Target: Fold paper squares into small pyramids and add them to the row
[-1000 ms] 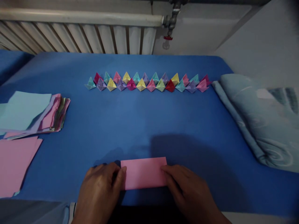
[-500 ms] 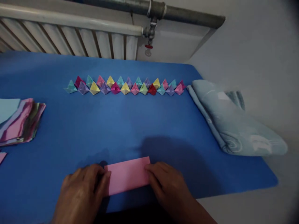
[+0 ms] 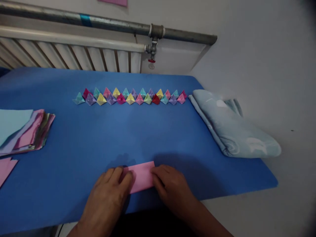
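A pink sheet of paper, folded into a long rectangle, lies near the front edge of the blue table. My left hand is closed over its left end, thumb and fingers pressing on it and hiding that part. At the right edge, my right hand pinches the paper between thumb and forefinger. Beyond both hands stands a double row of small folded paper boats in pink, yellow, teal, purple and red.
A stack of coloured paper lies at the left, with more pink paper nearer me. A folded light-blue blanket rests at the right by the wall. A radiator and a pipe run behind the blue tabletop.
My left hand has slid right along the pink paper and covers more of it. My right hand keeps its pinch on the right edge. The camera view has tilted up and shifted left.
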Available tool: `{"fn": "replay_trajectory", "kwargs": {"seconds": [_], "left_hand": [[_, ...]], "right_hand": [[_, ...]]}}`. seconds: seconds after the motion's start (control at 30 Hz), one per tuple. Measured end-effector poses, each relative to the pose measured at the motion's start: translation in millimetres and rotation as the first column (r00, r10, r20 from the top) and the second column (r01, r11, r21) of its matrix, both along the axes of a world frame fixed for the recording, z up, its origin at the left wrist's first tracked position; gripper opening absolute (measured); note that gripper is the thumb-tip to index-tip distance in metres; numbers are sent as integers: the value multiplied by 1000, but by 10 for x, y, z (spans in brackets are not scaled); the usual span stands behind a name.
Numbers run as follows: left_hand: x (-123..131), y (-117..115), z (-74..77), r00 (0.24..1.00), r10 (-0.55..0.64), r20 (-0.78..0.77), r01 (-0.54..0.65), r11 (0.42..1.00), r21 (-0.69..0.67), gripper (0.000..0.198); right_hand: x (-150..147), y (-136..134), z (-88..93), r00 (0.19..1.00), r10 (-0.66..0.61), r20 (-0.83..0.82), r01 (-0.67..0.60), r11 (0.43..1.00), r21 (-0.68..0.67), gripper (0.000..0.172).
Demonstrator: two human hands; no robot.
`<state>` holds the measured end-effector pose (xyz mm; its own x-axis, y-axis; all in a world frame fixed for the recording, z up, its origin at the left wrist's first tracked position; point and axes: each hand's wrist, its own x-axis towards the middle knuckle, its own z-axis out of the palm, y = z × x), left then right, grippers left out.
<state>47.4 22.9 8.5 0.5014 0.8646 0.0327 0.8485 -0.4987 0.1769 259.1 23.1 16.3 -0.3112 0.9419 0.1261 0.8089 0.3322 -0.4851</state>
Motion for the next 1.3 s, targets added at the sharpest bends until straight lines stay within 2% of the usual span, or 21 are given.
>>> {"fn": "replay_trajectory", "kwargs": {"seconds": [0.17, 0.27, 0.37, 0.43, 0.5, 0.6, 0.73, 0.9, 1.03, 1.13, 1.2, 1.3], "left_hand": [[117, 0, 48, 998, 54, 13, -55, 997, 46, 25], [162, -10, 81, 995, 97, 9, -98, 992, 81, 23], [199, -27, 109, 991, 136, -4, -135, 987, 88, 20], [221, -41, 117, 988, 154, -17, -152, 985, 83, 19], [243, -58, 116, 985, 170, -23, -167, 982, 90, 19], [278, -90, 113, 980, 197, -26, -193, 974, 117, 24], [322, -138, 142, 974, 224, -35, -218, 967, 129, 29], [336, -193, 151, 970, 244, -5, -240, 956, 169, 31], [331, -219, 72, 966, 257, 36, -259, 943, 209, 31], [334, -227, 16, 960, 275, 62, -281, 930, 237, 29], [337, -235, -2, 958, 278, 75, -288, 924, 250, 27], [344, -250, -14, 950, 294, 101, -311, 913, 265, 23]], "right_hand": [[-10, -20, 82, 999, 8, 35, -8, 1000, 0, 21], [-35, -83, 200, 997, 35, 62, -39, 997, 71, 18], [-73, -193, 279, 981, 162, 105, -172, 980, 96, 24], [-89, -269, 283, 960, 248, 128, -255, 966, 42, 30], [-91, -332, 253, 950, 277, 143, -279, 960, -5, 37], [-71, -395, 182, 954, 257, 154, -256, 966, -24, 41], [-53, -444, 101, 955, 227, 192, -234, 972, 15, 41], [17, -534, 10, 958, 143, 248, -179, 975, 129, 40], [167, -615, -90, 966, 17, 259, -87, 961, 261, 35], [178, -644, -76, 965, -72, 253, -19, 940, 342, 33], [86, -650, -21, 968, -64, 243, -27, 936, 351, 33], [-105, -645, 14, 968, 65, 243, -141, 939, 312, 38]]}}
